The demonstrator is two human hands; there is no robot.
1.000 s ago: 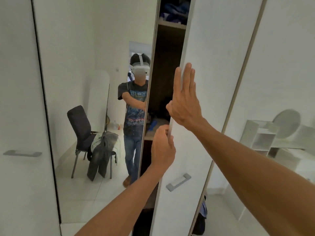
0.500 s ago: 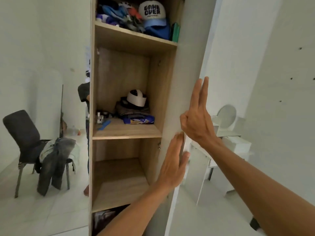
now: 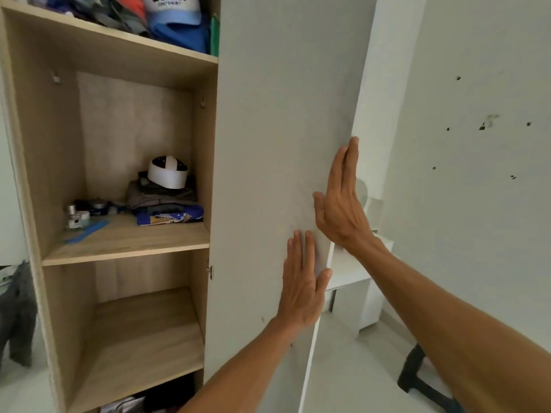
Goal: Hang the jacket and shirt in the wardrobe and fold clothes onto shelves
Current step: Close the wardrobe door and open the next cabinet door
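The left hand [image 3: 301, 281] and right hand [image 3: 340, 204] press flat on the door [image 3: 268, 144], grips wide and empty, presumably to bare the shelves [image 3: 125, 242]. The jacket [image 3: 16, 308], perhaps, hangs at 8 o'clock.

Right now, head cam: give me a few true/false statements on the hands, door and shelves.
1. The left hand and right hand both lie flat on the wardrobe door. True.
2. The door is closed. False: it stands open and the shelves show.
3. The middle shelf holds folded clothes. True.
4. The left hand grips a jacket. False: it holds nothing.
5. The top shelf holds a cap. True.
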